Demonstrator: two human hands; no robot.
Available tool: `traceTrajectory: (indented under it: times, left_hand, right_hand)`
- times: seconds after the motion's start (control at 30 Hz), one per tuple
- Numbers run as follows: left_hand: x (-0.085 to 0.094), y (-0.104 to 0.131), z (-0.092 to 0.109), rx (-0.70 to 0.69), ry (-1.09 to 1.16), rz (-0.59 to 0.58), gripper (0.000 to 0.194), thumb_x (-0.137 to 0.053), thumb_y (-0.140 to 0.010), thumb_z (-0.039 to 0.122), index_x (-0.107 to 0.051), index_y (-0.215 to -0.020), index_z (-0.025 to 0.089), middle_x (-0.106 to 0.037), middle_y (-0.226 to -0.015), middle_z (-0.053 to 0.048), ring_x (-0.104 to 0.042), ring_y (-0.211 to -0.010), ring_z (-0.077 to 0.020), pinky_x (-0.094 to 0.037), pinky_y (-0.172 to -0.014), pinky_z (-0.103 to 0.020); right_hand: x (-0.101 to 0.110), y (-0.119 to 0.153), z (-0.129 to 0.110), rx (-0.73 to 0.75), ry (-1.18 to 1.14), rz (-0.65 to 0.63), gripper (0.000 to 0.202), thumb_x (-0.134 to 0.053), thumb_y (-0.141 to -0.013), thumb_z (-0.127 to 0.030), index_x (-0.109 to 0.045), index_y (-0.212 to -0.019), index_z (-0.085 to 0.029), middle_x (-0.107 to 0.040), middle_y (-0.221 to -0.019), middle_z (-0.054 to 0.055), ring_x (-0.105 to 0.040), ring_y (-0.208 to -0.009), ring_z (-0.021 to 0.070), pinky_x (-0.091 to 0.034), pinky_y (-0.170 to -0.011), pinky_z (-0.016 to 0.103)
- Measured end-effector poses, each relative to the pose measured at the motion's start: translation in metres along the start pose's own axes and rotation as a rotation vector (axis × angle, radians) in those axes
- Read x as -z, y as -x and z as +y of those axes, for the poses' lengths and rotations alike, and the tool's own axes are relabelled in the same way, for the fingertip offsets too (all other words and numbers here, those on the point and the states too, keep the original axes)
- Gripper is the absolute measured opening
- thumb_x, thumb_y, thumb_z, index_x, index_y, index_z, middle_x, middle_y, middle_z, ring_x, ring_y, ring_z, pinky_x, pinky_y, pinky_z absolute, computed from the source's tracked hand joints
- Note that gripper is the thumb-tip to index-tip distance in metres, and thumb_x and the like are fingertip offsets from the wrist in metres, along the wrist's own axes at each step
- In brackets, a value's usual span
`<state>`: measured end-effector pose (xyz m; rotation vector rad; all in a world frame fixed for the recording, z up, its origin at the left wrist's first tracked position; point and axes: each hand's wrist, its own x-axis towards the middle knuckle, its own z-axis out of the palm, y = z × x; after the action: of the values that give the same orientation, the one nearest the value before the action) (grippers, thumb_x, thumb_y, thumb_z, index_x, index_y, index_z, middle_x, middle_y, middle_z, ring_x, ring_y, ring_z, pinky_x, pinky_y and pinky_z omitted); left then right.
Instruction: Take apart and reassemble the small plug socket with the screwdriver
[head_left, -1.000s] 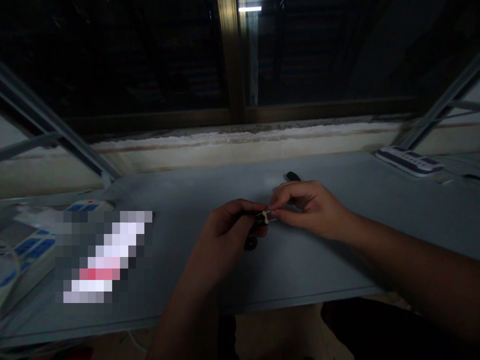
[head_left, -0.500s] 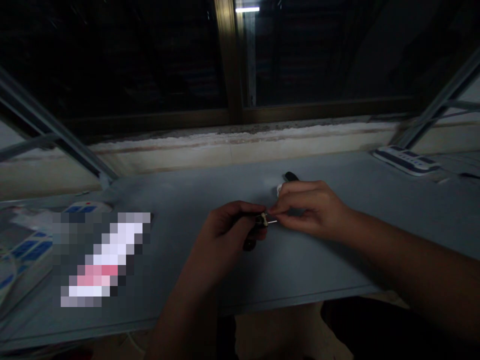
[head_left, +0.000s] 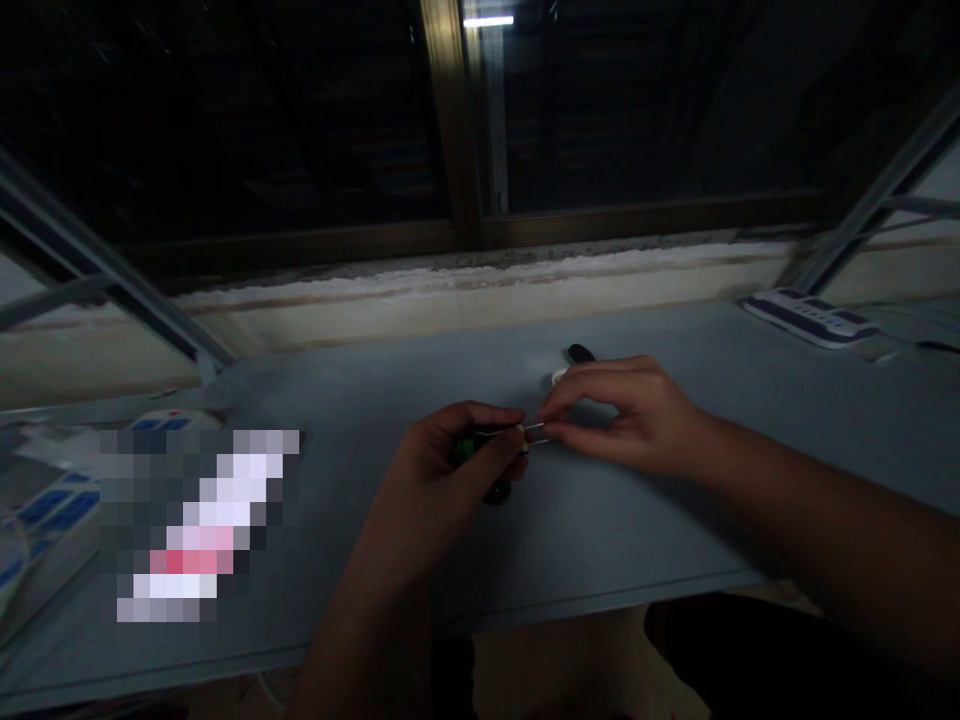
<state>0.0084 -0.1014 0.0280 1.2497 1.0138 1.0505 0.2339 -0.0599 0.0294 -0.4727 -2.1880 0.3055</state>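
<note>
My left hand (head_left: 461, 465) is closed around a small dark object with a green part (head_left: 466, 447) and a pale end piece (head_left: 521, 437). Two thin metal prongs (head_left: 537, 441) stick out of it to the right. With thumb and forefinger, my right hand (head_left: 619, 415) pinches at the tip of the upper prong. A black rounded thing (head_left: 498, 491) shows below my left hand. Behind my right fingers lie a black-ended item (head_left: 581, 353) and a small white piece (head_left: 558, 376), both partly hidden.
The blue-grey table (head_left: 360, 380) runs below a dark window. At the left are white-and-blue power strips (head_left: 56, 510) with cables and a pixelated bright object (head_left: 217, 520). Another power strip (head_left: 810, 318) lies at the back right. Metal posts stand on both sides.
The green part now shows inside my left hand, and both prongs are seen between my hands. My left hand has shifted slightly left; the view has moved a little.
</note>
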Motion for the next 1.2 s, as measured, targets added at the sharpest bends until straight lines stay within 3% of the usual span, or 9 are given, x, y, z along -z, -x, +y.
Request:
traceTrajectory:
  times: [0.27, 0.57, 0.93, 1.2]
  left_hand:
    - [0.004, -0.001, -0.005, -0.024, 0.019, 0.014, 0.019, -0.083, -0.086, 0.036, -0.077, -0.099, 0.023, -0.074, -0.073, 0.002, -0.068, -0.067, -0.0104, -0.054, -0.061, -0.02]
    - [0.004, -0.001, -0.004, -0.038, 0.009, 0.018, 0.015, -0.083, -0.086, 0.034, -0.078, -0.098, 0.026, -0.075, -0.075, 0.003, -0.07, -0.069, -0.0089, -0.054, -0.061, -0.017]
    - [0.004, -0.001, -0.003, -0.018, 0.02, 0.017, 0.016, -0.083, -0.087, 0.035, -0.078, -0.099, 0.025, -0.075, -0.073, 0.003, -0.068, -0.066, -0.0082, -0.053, -0.06, -0.016]
    - [0.004, 0.0, -0.003, -0.009, 0.02, 0.016, 0.016, -0.082, -0.087, 0.034, -0.077, -0.099, 0.025, -0.075, -0.076, 0.003, -0.069, -0.068, -0.0081, -0.054, -0.062, -0.016]
  right_hand:
    - [0.001, 0.001, -0.001, 0.032, -0.061, -0.004, 0.011, -0.077, -0.085, -0.017, -0.067, -0.09, -0.013, -0.072, -0.084, 0.006, -0.068, -0.078, 0.0132, -0.054, -0.072, 0.025]
    - [-0.008, 0.0, -0.004, 0.06, -0.026, 0.027, 0.005, -0.073, -0.09, -0.016, -0.069, -0.092, -0.012, -0.07, -0.08, 0.005, -0.066, -0.074, 0.0113, -0.052, -0.069, 0.023]
    - [-0.005, 0.001, -0.005, 0.146, 0.031, 0.02, 0.003, -0.07, -0.094, -0.015, -0.07, -0.097, -0.014, -0.072, -0.087, 0.004, -0.068, -0.081, 0.0092, -0.054, -0.075, 0.02]
    - [-0.003, 0.002, -0.001, 0.198, 0.059, -0.006, 0.005, -0.067, -0.096, -0.016, -0.069, -0.101, -0.016, -0.073, -0.092, 0.005, -0.068, -0.086, 0.0114, -0.056, -0.078, 0.023]
